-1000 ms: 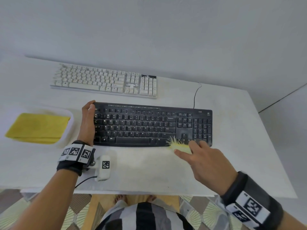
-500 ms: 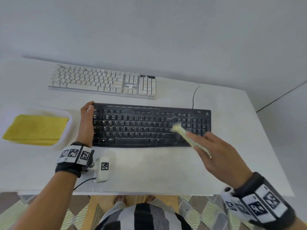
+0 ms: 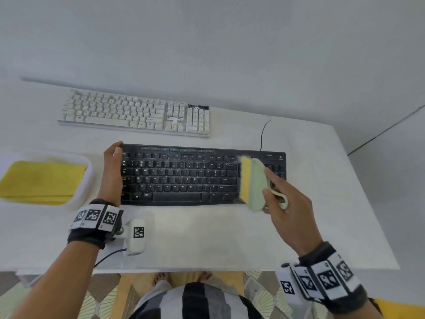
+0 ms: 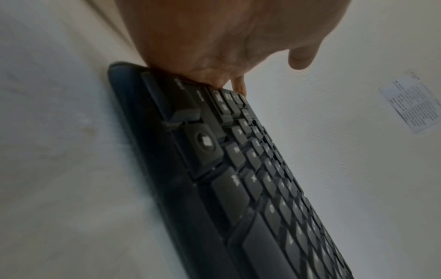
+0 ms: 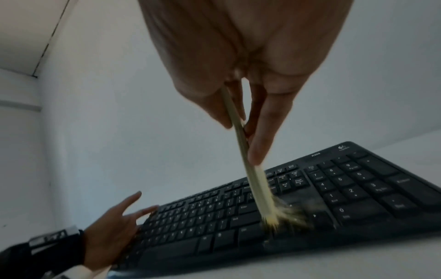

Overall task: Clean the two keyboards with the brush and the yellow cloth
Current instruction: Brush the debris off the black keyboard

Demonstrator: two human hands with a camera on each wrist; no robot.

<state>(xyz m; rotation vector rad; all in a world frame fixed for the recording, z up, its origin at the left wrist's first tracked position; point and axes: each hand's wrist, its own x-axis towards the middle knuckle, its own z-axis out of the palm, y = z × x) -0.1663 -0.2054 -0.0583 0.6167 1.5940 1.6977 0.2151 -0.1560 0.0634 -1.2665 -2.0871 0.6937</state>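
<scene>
A black keyboard point(image 3: 184, 176) lies across the middle of the white table, also seen in the wrist views point(image 4: 250, 188) point(image 5: 238, 222). My left hand point(image 3: 112, 171) rests flat on its left end with straight fingers. My right hand point(image 3: 287, 210) pinches a pale green brush point(image 3: 255, 183) with yellow bristles; the bristles point(image 5: 274, 213) touch the keys between the main block and the number pad. A white keyboard point(image 3: 138, 113) lies behind the black one. The folded yellow cloth point(image 3: 39, 180) lies in a white tray at the left.
The white tray point(image 3: 88, 178) stands just left of my left hand. The black keyboard's cable point(image 3: 263, 130) runs to the back edge of the table. A wall stands close behind. The table's right edge point(image 3: 368, 203) is near my right hand.
My right hand has swept the brush from the keyboard's front edge up over the keys and turned it broadside. My left hand has stayed on the keyboard's left end.
</scene>
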